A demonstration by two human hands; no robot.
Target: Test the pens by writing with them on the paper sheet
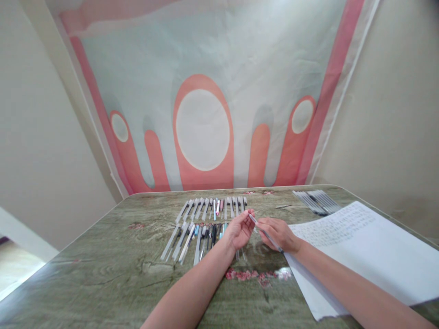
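A slim, clear-barrelled pen (270, 241) slants between my two hands above the table. My right hand (279, 232) is closed around its barrel, with the lower end sticking out below the palm. At the pen's upper end, the curled fingers of my left hand (240, 230) pinch it, palm turned up; the fingertips partly hide that end. Just left of and beneath my left hand lies a front row of pens (187, 242), in clear, white, black and blue. Behind it is a second row of pens (199, 208), mostly translucent, with a few pink and blue ones.
White paper (370, 260) with handwritten lines lies under my right forearm. Beyond it, at the back right, a bundle of grey translucent pens (317, 202) is laid side by side. The wood-patterned table (113, 274) reaches a wall hung with a pink-and-grey printed cloth (202, 132).
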